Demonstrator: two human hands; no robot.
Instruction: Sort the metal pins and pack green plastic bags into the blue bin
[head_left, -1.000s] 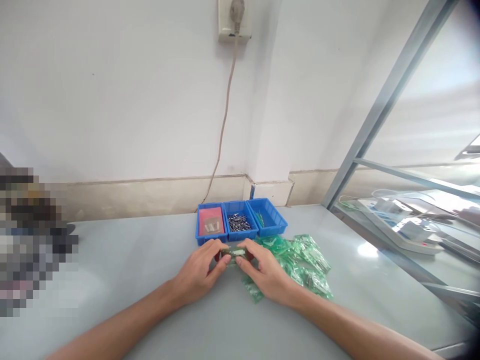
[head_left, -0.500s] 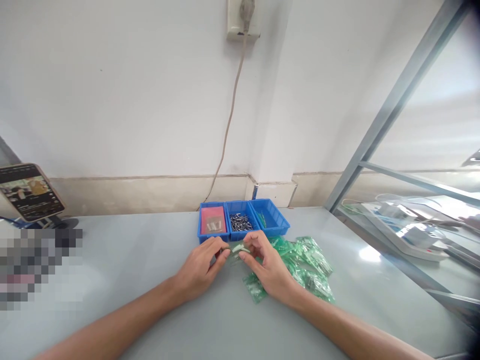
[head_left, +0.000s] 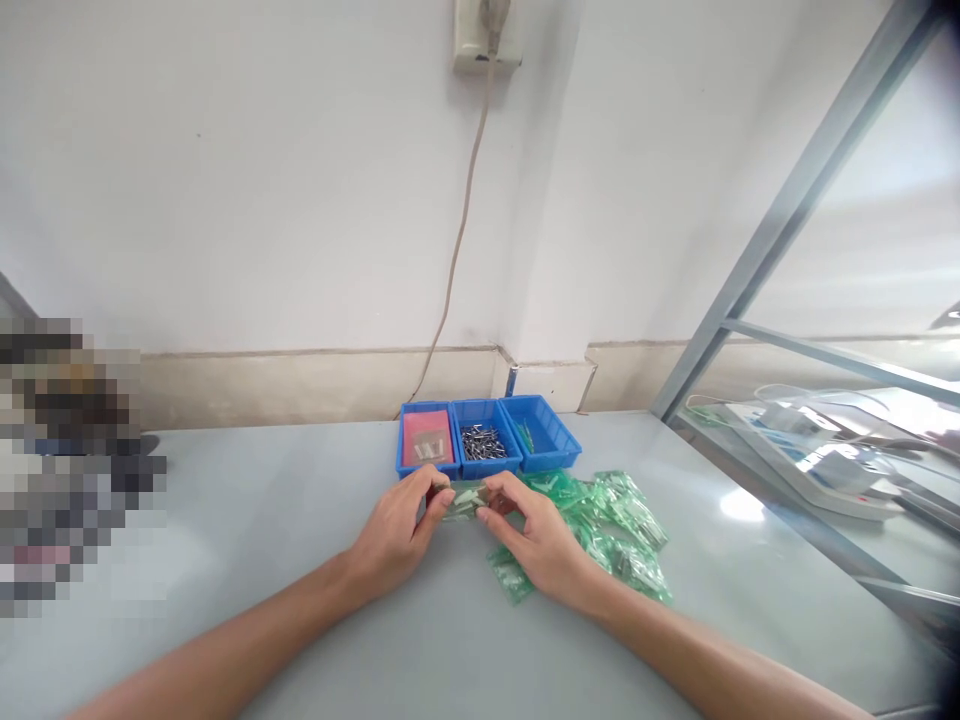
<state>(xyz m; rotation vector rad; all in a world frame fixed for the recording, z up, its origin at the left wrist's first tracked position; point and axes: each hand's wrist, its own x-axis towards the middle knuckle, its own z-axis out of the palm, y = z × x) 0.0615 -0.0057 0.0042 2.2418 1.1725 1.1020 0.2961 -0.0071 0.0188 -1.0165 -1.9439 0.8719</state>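
My left hand (head_left: 397, 535) and my right hand (head_left: 536, 540) both pinch one small green plastic bag (head_left: 463, 499) between them, just above the grey table (head_left: 300, 560). The bag holds something pale that I cannot make out. A heap of similar green bags (head_left: 611, 530) lies right of my right hand, and one bag (head_left: 510, 578) sits partly under that wrist. Just beyond my fingers stand three blue bins: the left bin (head_left: 424, 447) holds a pink sheet with small parts, the middle bin (head_left: 482, 446) holds several metal pieces, the right bin (head_left: 541, 441) holds a few green items.
A wall with a socket (head_left: 486, 40) and a hanging cable (head_left: 457, 250) runs behind the bins. A metal-framed glass partition (head_left: 780, 230) stands at the right, with white items (head_left: 810, 460) behind it. A blurred patch covers the far left.
My hands have kept hold of the same small green bag, turning and shifting it slightly between the fingertips. The head view has tilted a little.
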